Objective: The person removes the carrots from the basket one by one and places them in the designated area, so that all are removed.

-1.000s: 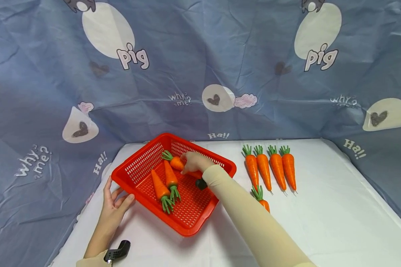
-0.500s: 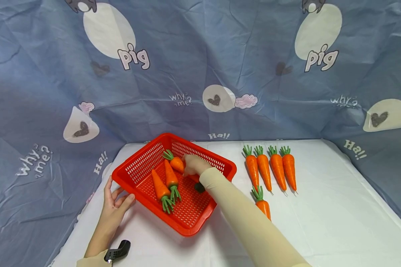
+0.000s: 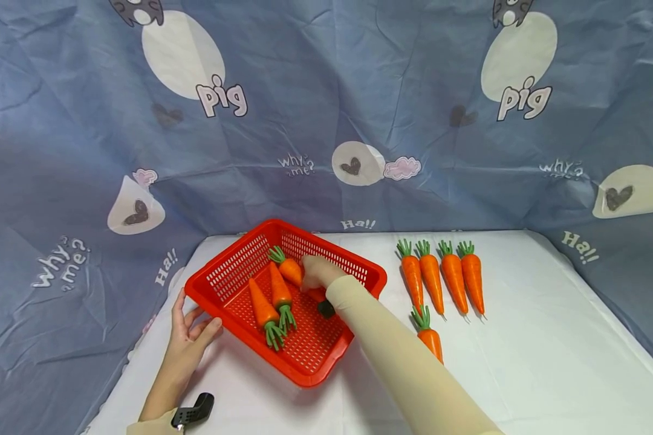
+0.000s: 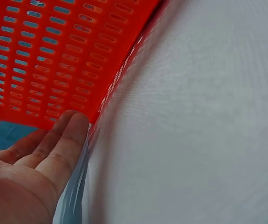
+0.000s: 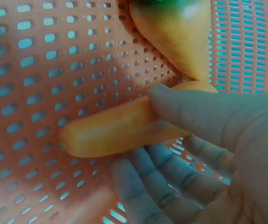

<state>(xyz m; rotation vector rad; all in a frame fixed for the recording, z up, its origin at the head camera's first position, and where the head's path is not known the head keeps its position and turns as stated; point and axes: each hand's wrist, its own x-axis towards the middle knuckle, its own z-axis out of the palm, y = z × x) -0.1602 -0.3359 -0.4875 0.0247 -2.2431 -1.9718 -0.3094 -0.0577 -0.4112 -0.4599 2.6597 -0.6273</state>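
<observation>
A red perforated plastic basket sits at an angle on the white-covered table. My left hand is at its near-left corner; in the left wrist view, nearly straight fingers touch the outer wall. Inside, my right hand holds an orange carrot with green stubby leaves. In the right wrist view the thumb lies over the carrot with the other fingers curved below it. Two more carrots, a left one and a right one, lie on the basket floor, leaves toward me.
Several carrots lie side by side right of the basket, leaves pointing away. Nearer, another carrot is partly hidden by my right sleeve. A blue printed cloth hangs behind and around the white table.
Inside the basket, my right hand has shifted slightly along the carrot, away from its leaves. The left hand and basket keep their places. The head view has tilted up slightly.
</observation>
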